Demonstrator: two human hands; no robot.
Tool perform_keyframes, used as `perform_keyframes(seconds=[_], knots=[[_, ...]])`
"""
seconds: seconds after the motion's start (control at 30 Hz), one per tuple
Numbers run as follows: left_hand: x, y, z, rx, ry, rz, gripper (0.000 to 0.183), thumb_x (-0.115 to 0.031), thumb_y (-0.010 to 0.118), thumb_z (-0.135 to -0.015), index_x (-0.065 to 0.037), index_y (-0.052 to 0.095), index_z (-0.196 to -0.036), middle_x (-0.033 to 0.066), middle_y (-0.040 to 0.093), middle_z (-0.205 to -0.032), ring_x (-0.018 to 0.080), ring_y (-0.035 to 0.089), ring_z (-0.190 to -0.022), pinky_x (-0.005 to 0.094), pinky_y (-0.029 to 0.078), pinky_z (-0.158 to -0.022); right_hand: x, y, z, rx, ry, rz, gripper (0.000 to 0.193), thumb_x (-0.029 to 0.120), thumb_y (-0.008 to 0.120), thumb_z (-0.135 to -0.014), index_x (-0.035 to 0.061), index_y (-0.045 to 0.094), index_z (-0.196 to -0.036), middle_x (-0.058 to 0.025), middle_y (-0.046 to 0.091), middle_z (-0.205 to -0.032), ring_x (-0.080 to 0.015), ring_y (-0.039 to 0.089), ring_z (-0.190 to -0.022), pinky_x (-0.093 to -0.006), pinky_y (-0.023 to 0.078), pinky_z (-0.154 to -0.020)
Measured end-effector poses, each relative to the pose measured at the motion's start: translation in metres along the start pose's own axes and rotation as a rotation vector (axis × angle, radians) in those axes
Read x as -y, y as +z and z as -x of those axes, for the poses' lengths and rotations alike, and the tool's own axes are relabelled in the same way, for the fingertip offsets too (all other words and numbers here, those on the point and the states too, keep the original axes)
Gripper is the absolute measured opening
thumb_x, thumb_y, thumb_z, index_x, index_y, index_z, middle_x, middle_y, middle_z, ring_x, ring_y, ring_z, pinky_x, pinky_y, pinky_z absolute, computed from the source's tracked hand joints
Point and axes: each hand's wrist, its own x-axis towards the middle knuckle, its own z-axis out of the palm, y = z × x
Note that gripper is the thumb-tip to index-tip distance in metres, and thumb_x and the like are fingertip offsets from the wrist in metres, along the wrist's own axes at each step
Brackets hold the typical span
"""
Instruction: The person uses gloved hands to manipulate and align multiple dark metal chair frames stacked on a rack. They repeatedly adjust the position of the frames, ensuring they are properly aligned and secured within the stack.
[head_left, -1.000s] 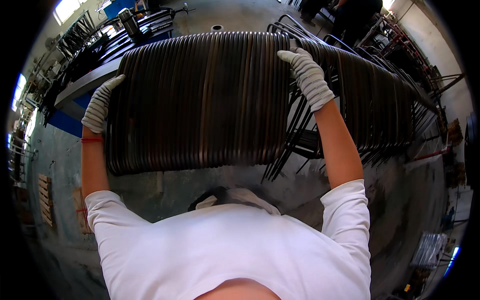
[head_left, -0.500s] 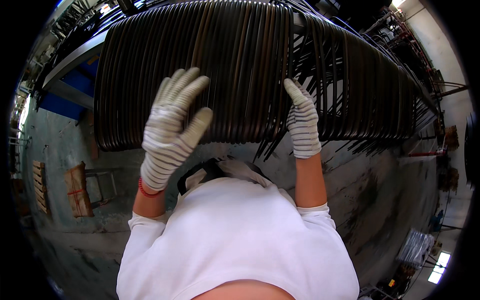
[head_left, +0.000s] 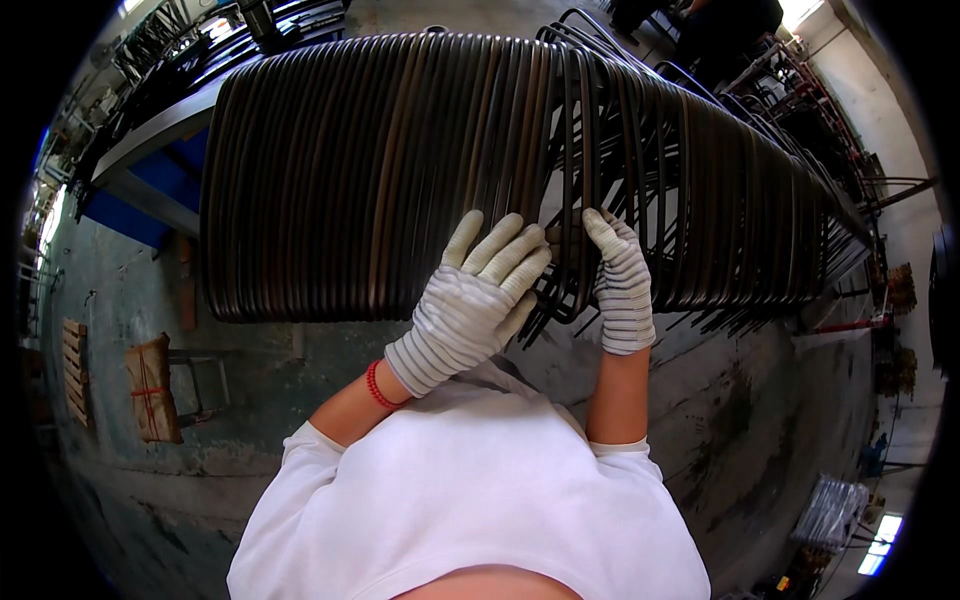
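A long row of dark bent metal tubes hangs side by side before me, their rounded lower ends toward my body. Both my hands wear pale striped work gloves. My left hand lies against the lower part of the row with its fingers stretched out and apart; a red bead bracelet circles that wrist. Just to its right, my right hand is closed around a bent tube beside a gap in the row, thumb in front. Its other fingers are mostly hidden behind the tube.
More bent tubes hang to the right, some tilted. A grey metal frame with blue panels stands at the left. On the floor are a wrapped brown bundle and a wooden pallet. A person in dark clothes is at the far right.
My left hand has moved right and down, coming close to my right hand. The right hand has lowered slightly and closed around a tube. A gap has opened among the tubes there.
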Motion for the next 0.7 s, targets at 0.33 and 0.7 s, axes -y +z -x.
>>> perform_keyframes(seconds=[0.33,0.7], knots=[[-0.001,-0.004,-0.023,0.039,0.011,-0.090,0.028,-0.026,0.070,-0.078,-0.011,0.065,-0.100,0.0123,0.052,-0.136,0.0327,0.042,-0.132,0.0546,0.022,-0.113,0.007,0.019,0.005,-0.109,-0.081,-0.012,0.014,0.015,0.068,-0.086,0.0076,0.060,-0.095,-0.0016,0.064,-0.079,-0.0087,0.060,-0.068,-0.0215,0.051,-0.063],[0.003,0.012,-0.017,-0.040,-0.046,-0.034,0.017,-0.021,0.069,-0.077,-0.011,0.063,-0.089,0.0111,0.049,-0.139,0.0315,0.039,-0.134,0.0603,0.020,-0.111,-0.022,0.034,0.004,-0.098,-0.194,-0.062,0.024,0.012,0.066,-0.086,0.0032,0.057,-0.107,-0.0029,0.063,-0.088,-0.0093,0.060,-0.077,-0.0219,0.051,-0.069]])
